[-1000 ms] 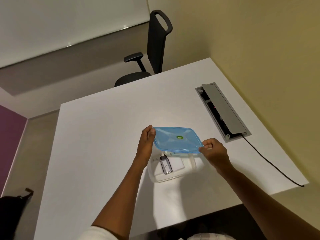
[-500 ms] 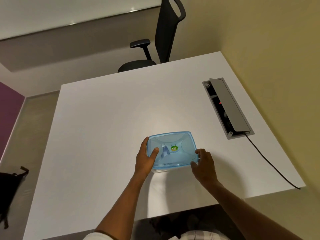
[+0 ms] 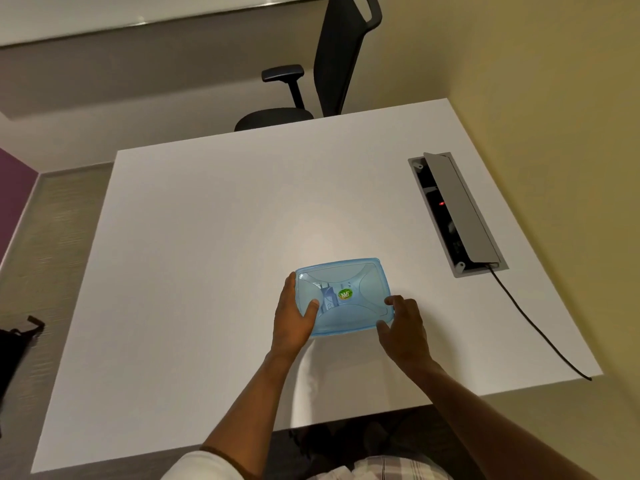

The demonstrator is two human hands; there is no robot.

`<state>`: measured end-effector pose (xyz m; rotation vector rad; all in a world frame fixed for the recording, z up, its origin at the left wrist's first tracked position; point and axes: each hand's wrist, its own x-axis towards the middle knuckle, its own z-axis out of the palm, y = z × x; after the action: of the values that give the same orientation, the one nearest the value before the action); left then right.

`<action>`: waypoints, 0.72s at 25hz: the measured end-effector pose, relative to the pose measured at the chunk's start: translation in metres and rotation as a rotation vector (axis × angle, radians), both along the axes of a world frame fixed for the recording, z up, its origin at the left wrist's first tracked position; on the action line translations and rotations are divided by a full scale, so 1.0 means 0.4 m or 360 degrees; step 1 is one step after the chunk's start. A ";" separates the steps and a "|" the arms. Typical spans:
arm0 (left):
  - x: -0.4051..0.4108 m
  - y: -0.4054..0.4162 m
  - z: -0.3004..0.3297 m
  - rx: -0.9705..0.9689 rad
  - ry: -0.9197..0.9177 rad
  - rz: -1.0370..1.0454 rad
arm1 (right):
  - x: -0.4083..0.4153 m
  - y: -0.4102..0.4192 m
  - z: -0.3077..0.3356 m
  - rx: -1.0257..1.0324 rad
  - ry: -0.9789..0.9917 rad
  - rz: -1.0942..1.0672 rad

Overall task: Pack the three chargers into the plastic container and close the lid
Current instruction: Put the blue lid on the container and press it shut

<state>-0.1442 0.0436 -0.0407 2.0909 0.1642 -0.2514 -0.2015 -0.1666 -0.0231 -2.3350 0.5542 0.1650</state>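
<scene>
A translucent blue lid (image 3: 360, 296) with a green round sticker lies flat on top of the plastic container, which sits on the white table (image 3: 207, 254) near its front edge. Through the lid I make out a charger (image 3: 326, 299) as a dark shape; the others are too blurred to tell apart. My left hand (image 3: 292, 318) clasps the container's left side, thumb pressed on the lid. My right hand (image 3: 403, 327) rests at the front right corner, fingertips touching the lid's edge.
An open grey cable hatch (image 3: 457, 213) is set into the table at the right, with a black cord (image 3: 533, 327) running from it off the front right edge. A black office chair (image 3: 311, 88) stands behind the table. A dark bag (image 3: 17, 344) lies on the floor at left.
The lid, held tilted above the open container a second ago, has been lowered flat onto it. Both hands moved down to the container's sides.
</scene>
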 end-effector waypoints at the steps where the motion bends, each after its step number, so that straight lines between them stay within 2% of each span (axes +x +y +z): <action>1: -0.001 0.001 -0.003 0.0041 -0.0026 -0.0038 | 0.001 0.000 -0.001 -0.0008 0.0012 0.0007; 7: -0.010 0.021 -0.038 0.0308 0.0032 -0.0309 | 0.009 0.001 -0.005 -0.0055 0.0054 0.0054; 18: -0.012 -0.001 -0.070 0.0856 0.0016 -0.0345 | 0.010 -0.006 -0.010 -0.0122 0.0042 0.0147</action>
<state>-0.1488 0.0432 -0.0687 2.6468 0.0071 -0.3796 -0.1974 -0.1689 -0.0270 -2.4376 0.4731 0.2212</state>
